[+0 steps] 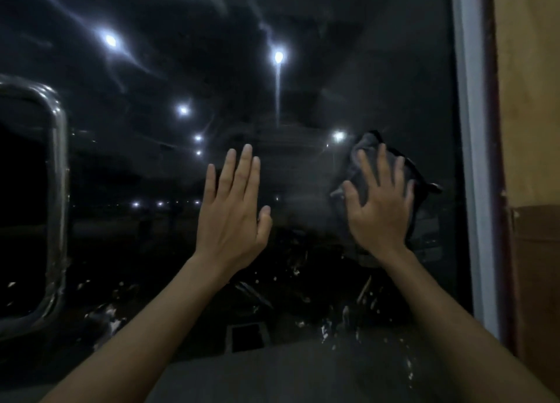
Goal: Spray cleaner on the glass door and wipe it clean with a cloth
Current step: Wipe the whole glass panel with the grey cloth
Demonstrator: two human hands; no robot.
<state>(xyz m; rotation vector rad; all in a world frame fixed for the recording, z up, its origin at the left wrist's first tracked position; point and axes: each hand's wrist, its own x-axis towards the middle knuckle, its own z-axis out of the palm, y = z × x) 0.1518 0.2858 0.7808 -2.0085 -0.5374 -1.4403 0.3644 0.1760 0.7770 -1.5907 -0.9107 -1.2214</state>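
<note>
Fingers (382,163) straight, my right hand (378,211) presses the dark grey cloth (366,145) on the dark glass door (333,54); left hand (233,211) open, perhaps bracing; I would overlap strokes.

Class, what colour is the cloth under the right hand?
Dark grey cloth, pressed flat on the glass by the right hand; head view.

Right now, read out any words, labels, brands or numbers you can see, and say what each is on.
There is no readable text. The glass door, its metal handle, the grey cloth under the right hand, the bare left hand and the white door frame show no writing.
</note>
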